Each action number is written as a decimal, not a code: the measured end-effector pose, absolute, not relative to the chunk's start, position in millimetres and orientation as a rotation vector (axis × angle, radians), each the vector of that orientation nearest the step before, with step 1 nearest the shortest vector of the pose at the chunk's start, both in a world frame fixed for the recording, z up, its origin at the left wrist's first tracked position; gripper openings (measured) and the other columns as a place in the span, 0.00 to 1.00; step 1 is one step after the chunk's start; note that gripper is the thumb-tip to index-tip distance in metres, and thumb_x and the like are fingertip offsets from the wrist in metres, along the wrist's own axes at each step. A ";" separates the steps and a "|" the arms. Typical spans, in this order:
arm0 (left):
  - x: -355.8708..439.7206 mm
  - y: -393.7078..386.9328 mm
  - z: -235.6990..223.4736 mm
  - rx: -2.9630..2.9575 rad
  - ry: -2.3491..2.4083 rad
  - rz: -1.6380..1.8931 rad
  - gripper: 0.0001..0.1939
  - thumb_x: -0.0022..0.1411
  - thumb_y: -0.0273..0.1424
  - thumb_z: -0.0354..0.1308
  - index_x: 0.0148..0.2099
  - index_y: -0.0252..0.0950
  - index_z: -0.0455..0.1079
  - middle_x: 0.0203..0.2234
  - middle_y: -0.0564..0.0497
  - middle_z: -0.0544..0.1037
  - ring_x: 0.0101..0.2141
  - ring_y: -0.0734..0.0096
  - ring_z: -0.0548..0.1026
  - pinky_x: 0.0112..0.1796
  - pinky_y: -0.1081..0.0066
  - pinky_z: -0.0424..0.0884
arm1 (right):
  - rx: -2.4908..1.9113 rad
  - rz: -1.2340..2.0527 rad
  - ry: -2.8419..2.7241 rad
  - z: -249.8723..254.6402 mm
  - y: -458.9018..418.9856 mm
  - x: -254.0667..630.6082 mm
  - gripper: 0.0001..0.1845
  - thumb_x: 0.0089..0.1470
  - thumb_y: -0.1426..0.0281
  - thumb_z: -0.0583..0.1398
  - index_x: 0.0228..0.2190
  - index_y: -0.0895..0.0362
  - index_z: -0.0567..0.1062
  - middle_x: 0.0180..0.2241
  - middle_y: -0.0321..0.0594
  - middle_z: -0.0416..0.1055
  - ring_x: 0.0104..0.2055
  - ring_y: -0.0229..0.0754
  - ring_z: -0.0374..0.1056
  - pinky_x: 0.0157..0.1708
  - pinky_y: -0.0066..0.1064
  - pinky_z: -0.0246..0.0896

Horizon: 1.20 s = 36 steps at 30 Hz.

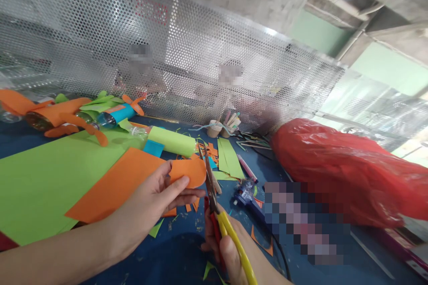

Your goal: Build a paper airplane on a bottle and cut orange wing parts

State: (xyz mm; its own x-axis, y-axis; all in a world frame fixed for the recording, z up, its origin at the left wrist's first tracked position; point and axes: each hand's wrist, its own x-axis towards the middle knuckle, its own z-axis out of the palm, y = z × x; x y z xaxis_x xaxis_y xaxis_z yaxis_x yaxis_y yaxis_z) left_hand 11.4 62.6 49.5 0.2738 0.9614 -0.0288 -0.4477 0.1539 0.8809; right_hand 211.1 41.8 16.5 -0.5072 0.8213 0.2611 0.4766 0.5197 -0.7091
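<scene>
Between the thumb and fingers of my left hand (167,191) is a piece of orange paper (189,173) with a rounded right end. My right hand (234,245) grips a pair of scissors (219,213) with yellow and red handles. Their blades point up and away, slightly parted, right at the curved edge of the orange piece. Under my left arm lie a larger orange sheet (120,178) and a big green sheet (40,173). A bottle wrapped in light green paper (172,141) lies just beyond my hands.
Paper-wrapped bottles (67,111) lie at the left. Cups of sticks (227,129) stand by the perforated metal screen (200,49), with people behind it. A blue glue gun (249,200) with a cable, green strips (230,158), scraps and a red plastic bag (341,169) are at the right.
</scene>
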 end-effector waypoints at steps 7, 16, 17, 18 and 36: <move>10.6 63.5 47.2 0.928 0.710 1.144 0.10 0.60 0.37 0.65 0.38 0.39 0.68 0.33 0.55 0.79 0.40 0.68 0.80 0.44 0.72 0.75 | -1.059 0.881 -2.117 23.5 41.7 208.8 0.34 0.57 0.37 0.39 0.30 0.53 0.62 0.21 0.32 0.55 0.20 0.37 0.52 0.22 0.30 0.61; 8.8 68.6 49.2 0.814 0.690 1.184 0.13 0.55 0.33 0.69 0.33 0.38 0.66 0.30 0.57 0.79 0.38 0.67 0.81 0.48 0.67 0.74 | -1.055 0.871 -2.166 33.3 41.3 212.8 0.32 0.58 0.38 0.41 0.28 0.54 0.60 0.21 0.30 0.54 0.21 0.35 0.51 0.21 0.27 0.56; 8.4 70.2 49.2 0.803 0.690 1.197 0.13 0.55 0.33 0.70 0.33 0.38 0.66 0.29 0.57 0.78 0.37 0.67 0.81 0.47 0.67 0.74 | -1.075 0.880 -2.168 34.6 41.3 213.5 0.33 0.57 0.38 0.41 0.28 0.54 0.60 0.21 0.31 0.54 0.21 0.35 0.51 0.20 0.27 0.55; 7.9 72.0 49.2 0.794 0.696 1.210 0.14 0.54 0.33 0.70 0.33 0.38 0.66 0.28 0.58 0.78 0.36 0.67 0.82 0.47 0.67 0.74 | -1.096 0.888 -2.167 35.9 41.3 214.0 0.33 0.56 0.37 0.41 0.28 0.54 0.60 0.22 0.31 0.54 0.21 0.35 0.51 0.20 0.27 0.55; -1.3 86.2 40.0 0.895 0.638 1.233 0.04 0.61 0.31 0.65 0.35 0.40 0.72 0.28 0.59 0.78 0.35 0.72 0.81 0.47 0.71 0.73 | -1.151 0.925 -2.174 43.3 41.3 212.2 0.33 0.57 0.38 0.40 0.28 0.54 0.59 0.23 0.31 0.54 0.22 0.35 0.51 0.22 0.27 0.57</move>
